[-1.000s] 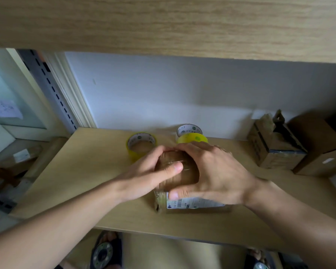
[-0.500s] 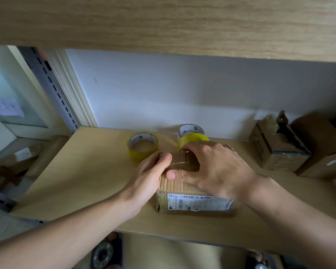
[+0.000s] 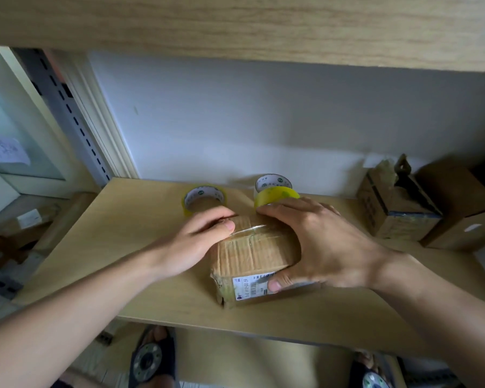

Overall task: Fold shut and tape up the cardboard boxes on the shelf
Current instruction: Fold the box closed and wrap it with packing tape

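A small brown cardboard box (image 3: 252, 253) with a white barcode label on its front lies on the wooden shelf (image 3: 140, 219), its top covered with clear tape. My left hand (image 3: 196, 242) grips the box's far left corner, thumb on the taped top. My right hand (image 3: 319, 245) spans the right side, fingers over the far edge and thumb pressed on the front label. Two yellow tape rolls stand behind the box: one (image 3: 203, 200) flat at the left, another (image 3: 275, 190) tilted, partly hidden by my right fingers.
At the right of the shelf stand an open dark-edged cardboard box (image 3: 395, 205) with raised flaps and a larger brown box (image 3: 465, 211). An upper shelf board (image 3: 235, 23) hangs overhead. The white wall is close behind. My sandalled feet show below the shelf edge.
The box has turned so its left corner points at me. My right thumb dropped from the top to the front label. My left hand slid to the far left corner.
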`<state>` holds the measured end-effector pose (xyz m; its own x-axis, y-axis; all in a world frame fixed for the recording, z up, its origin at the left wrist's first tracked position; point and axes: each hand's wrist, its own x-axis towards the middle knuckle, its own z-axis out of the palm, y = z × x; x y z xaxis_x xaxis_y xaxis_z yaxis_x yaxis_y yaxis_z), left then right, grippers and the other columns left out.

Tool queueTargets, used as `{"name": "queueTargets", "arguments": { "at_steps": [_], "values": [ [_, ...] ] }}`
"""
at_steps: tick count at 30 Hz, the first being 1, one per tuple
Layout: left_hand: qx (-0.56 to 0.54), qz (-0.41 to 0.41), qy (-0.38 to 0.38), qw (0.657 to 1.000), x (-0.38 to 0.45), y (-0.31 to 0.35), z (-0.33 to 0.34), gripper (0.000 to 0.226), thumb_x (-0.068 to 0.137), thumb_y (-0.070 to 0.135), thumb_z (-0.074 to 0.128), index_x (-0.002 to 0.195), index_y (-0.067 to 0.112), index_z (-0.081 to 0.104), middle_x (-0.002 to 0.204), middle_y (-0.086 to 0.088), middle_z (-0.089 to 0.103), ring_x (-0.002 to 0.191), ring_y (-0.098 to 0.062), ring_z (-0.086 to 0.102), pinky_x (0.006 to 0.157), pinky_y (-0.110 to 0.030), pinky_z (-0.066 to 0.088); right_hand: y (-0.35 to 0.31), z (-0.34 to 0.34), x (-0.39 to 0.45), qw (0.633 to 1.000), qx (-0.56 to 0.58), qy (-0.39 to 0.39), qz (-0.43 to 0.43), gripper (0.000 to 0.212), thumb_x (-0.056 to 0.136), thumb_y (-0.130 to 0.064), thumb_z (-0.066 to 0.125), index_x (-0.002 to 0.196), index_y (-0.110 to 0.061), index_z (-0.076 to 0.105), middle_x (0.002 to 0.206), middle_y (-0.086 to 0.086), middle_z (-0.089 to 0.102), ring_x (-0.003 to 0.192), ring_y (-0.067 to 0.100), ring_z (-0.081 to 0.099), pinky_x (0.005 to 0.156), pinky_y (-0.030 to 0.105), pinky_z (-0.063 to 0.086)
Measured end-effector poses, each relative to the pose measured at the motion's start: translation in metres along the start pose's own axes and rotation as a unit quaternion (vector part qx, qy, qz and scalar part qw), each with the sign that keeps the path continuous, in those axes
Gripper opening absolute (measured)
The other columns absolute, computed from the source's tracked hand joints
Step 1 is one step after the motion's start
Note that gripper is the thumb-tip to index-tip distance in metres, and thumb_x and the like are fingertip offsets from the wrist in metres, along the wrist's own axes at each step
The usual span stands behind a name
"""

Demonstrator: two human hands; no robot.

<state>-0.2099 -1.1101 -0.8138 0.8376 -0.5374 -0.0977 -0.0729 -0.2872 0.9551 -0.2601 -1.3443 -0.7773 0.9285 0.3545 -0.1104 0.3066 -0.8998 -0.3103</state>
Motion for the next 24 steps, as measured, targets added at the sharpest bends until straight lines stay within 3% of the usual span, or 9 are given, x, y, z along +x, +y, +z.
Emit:
{"name": "queueTargets", "arguments": {
  "at_steps": [4,9,11,14,16,19,21,24],
  "values": [
    [0.033,-0.009,-0.077,0.996,-0.002,0.001,-0.025,0.029,0.103,0.034,0.056,0.116,0.010,0.065,0.096,0.001,0.064,0.091,-0.004,0.058,0.079,-0.014,0.045,-0.003,0.002,0.006,1.000,-0.001,0.016,-0.017,0.115,0.053,-0.076,0.083,0.151,-0.040,0.035,0.149,-0.019,0.043,0.139,0.009,0.036,0.116,0.046,0.036],
    [0.001,-0.006,-0.080,0.997,-0.009,-0.011,-0.022,0.047,0.091,0.043,0.062,0.120,0.006,0.056,0.103,-0.013,0.062,0.096,-0.009,0.060,0.085,-0.021,0.049,-0.006,0.006,0.011,1.000,-0.006,0.025,-0.018,0.114,0.054,-0.076,0.082,0.151,-0.040,0.035,0.149,-0.019,0.042,0.139,0.009,0.035,0.114,0.046,0.036],
    [-0.016,0.015,-0.049,0.999,-0.011,-0.017,-0.014,0.049,0.087,0.046,0.067,0.115,0.007,0.056,0.094,-0.009,0.061,0.091,-0.011,0.059,0.080,-0.025,0.049,-0.006,0.007,0.011,1.000,0.007,0.020,-0.009,0.114,0.054,-0.078,0.081,0.152,-0.040,0.035,0.150,-0.018,0.041,0.140,0.008,0.034,0.115,0.044,0.035],
    [-0.038,0.036,-0.017,0.998,-0.012,-0.021,-0.002,0.049,0.083,0.050,0.068,0.110,0.010,0.058,0.091,-0.003,0.059,0.086,-0.011,0.056,0.074,-0.026,0.046,-0.007,0.005,0.009,0.998,0.056,0.019,0.022,0.111,0.057,-0.094,0.061,0.151,-0.038,0.039,0.146,-0.016,0.047,0.135,0.007,0.042,0.114,0.040,0.038],
    [-0.036,0.047,-0.019,0.998,-0.010,-0.022,0.002,0.050,0.083,0.051,0.067,0.110,0.010,0.059,0.090,-0.003,0.058,0.086,-0.012,0.055,0.074,-0.026,0.044,-0.007,0.004,0.011,0.992,0.103,0.046,0.049,0.099,0.060,-0.098,0.050,0.138,-0.037,0.053,0.126,-0.016,0.061,0.118,0.007,0.056,0.102,0.035,0.048],
    [-0.058,0.049,-0.012,0.997,-0.008,-0.021,0.006,0.040,0.091,0.043,0.063,0.109,0.008,0.058,0.092,-0.004,0.055,0.089,-0.013,0.052,0.078,-0.029,0.041,-0.007,0.005,0.018,0.986,0.120,0.065,0.100,0.088,0.053,-0.100,0.051,0.110,-0.036,0.064,0.098,-0.015,0.068,0.094,0.007,0.063,0.086,0.038,0.056],
    [-0.073,0.052,0.005,0.996,-0.007,-0.020,0.009,0.038,0.092,0.042,0.059,0.110,0.008,0.060,0.094,-0.006,0.055,0.092,-0.015,0.051,0.081,-0.032,0.038,-0.007,0.006,0.022,0.982,0.127,0.067,0.125,0.090,0.047,-0.101,0.053,0.108,-0.035,0.066,0.096,-0.012,0.070,0.093,0.009,0.065,0.086,0.041,0.056],
    [-0.088,0.055,0.032,0.994,-0.008,-0.018,0.014,0.041,0.089,0.047,0.060,0.110,0.011,0.062,0.096,-0.010,0.060,0.094,-0.017,0.054,0.082,-0.031,0.040,-0.011,0.004,0.022,0.978,0.141,0.063,0.137,0.078,0.056,-0.089,0.069,0.113,-0.035,0.070,0.103,-0.009,0.072,0.099,0.012,0.065,0.090,0.039,0.055]
  ]
}}
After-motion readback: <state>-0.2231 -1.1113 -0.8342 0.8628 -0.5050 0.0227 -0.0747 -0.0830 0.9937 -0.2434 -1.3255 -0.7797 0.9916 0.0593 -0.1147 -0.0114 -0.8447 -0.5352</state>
